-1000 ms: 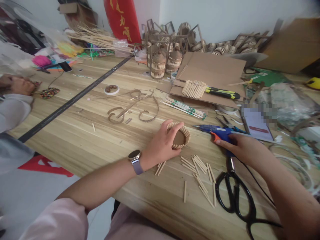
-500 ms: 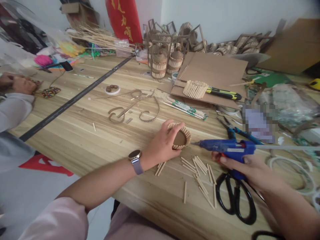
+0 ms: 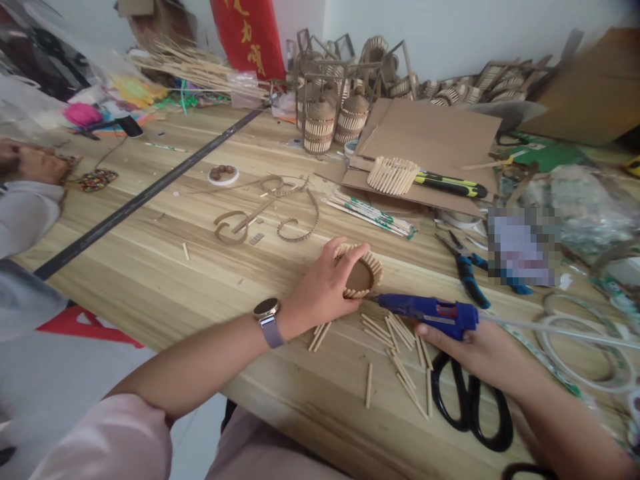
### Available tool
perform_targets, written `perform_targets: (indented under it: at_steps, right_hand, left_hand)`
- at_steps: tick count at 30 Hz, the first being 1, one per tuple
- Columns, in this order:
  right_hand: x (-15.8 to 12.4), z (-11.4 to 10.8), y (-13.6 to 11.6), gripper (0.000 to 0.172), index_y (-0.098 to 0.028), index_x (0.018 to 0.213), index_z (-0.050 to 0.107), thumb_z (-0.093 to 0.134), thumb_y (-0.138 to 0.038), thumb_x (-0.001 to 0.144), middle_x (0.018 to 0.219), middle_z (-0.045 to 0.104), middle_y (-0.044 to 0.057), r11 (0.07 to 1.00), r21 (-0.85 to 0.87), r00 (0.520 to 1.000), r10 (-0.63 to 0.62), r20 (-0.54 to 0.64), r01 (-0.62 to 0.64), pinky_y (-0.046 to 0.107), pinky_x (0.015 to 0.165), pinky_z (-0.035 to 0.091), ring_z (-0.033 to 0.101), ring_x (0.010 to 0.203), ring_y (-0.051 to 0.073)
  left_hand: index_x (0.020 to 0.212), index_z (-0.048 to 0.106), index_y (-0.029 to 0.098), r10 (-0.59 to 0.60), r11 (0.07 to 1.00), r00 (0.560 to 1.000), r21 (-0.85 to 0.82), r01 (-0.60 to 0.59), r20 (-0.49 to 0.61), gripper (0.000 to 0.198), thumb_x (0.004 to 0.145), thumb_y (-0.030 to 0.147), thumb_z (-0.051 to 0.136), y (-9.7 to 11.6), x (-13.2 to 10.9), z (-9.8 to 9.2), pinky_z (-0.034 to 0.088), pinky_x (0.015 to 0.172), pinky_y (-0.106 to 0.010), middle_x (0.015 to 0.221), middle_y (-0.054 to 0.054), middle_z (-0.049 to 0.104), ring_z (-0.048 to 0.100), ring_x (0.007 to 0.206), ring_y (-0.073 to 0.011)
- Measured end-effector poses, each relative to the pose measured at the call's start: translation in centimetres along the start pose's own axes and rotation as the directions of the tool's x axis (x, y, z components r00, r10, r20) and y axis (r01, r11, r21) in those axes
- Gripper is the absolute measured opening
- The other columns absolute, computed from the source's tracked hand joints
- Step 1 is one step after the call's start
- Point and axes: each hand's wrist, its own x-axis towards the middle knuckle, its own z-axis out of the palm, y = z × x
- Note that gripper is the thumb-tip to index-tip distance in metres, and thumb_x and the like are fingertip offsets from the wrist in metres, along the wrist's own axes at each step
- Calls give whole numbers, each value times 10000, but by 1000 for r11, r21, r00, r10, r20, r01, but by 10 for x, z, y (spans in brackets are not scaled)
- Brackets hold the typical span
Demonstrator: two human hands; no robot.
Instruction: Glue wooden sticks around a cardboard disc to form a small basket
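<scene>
My left hand (image 3: 327,283) is closed around a small round basket (image 3: 361,275) walled with short wooden sticks, its round brown inside facing up. A blue hot glue gun (image 3: 430,312) is gripped in my right hand (image 3: 465,343), with a long clear glue stick (image 3: 555,327) out of its back. The nozzle is at the basket's lower right rim, close to my left fingertips; whether it touches cannot be made out. Several loose wooden sticks (image 3: 395,331) lie on the table just below the basket. Black-handled scissors (image 3: 470,403) rest under my right wrist.
Pliers (image 3: 467,267) and tape rolls (image 3: 580,347) lie to the right. Behind are cardboard (image 3: 425,133), a utility knife (image 3: 453,185), finished stick lanterns (image 3: 320,127) and curled strips (image 3: 297,227). Another person's hands (image 3: 37,163) hold beads at the far left.
My right hand has moved the glue gun left and slightly down, bringing its nozzle to the basket's lower rim. My left hand keeps its hold on the basket.
</scene>
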Motion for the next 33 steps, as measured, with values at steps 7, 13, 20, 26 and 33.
perform_targets:
  at_steps: [7,13,20,26,33]
  right_hand:
    - [1,2,-8,300,-293,859,769,570,-512,811,895,789,37,998,-53,999,-43,-16,42,423,769,597,721,806,320]
    - [1,3,-5,394,-276,809,745,561,-622,762,841,785,61,988,-150,995,-55,-81,42,434,706,613,737,770,322]
    - [0,2,-3,479,-240,857,732,549,-674,770,879,783,99,982,-187,995,-46,-84,29,458,719,620,745,813,338]
    - [1,3,-3,425,-241,884,724,560,-618,777,885,788,90,978,-202,995,-57,-79,40,441,708,613,748,810,327]
    - [3,1,-18,321,-253,812,674,535,-541,794,763,765,58,983,-171,995,-82,-52,72,382,611,586,733,693,288]
  left_hand:
    - [1436,265,244,14,1000,1000,3,-14,0,884,716,156,771,-1,0,0,410,1094,-552,1459,-185,292,387,1368,-359]
    - [1431,267,260,-4,1000,1000,-7,4,7,889,711,153,779,1,0,-1,423,1076,-567,1460,-185,293,401,1360,-367]
    - [1442,261,258,2,1000,1000,4,-2,8,891,721,168,776,-1,-1,0,424,1079,-553,1466,-182,293,384,1375,-359]
    - [1442,267,257,9,1000,1000,8,-9,-1,886,722,170,775,-1,0,0,430,1077,-546,1467,-184,296,393,1371,-358]
    - [1437,289,218,4,1000,1000,25,-4,8,871,720,177,781,0,0,0,418,1095,-532,1462,-197,298,376,1379,-361]
